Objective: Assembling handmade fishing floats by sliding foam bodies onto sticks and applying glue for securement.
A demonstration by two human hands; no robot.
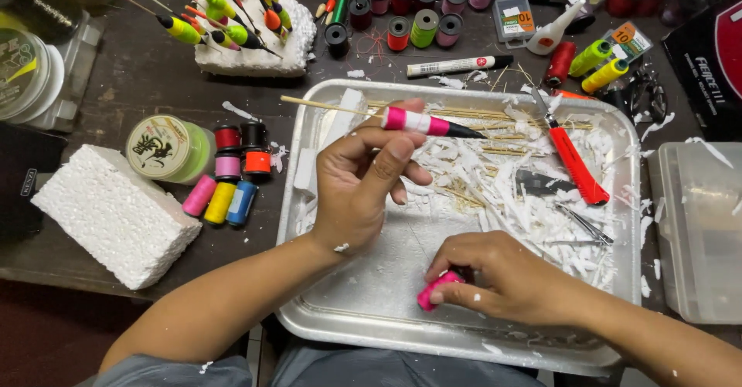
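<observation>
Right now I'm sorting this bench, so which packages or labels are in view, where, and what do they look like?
Line spool: left of the tray, round, green with a pale printed label.
Small packet: top centre, clear, with an orange tag.
Second packet: top right, clear, with an orange tag.
Dark box: far right, black with white and red print.
Large spool: far left, round, clear with a yellow-green label.
</observation>
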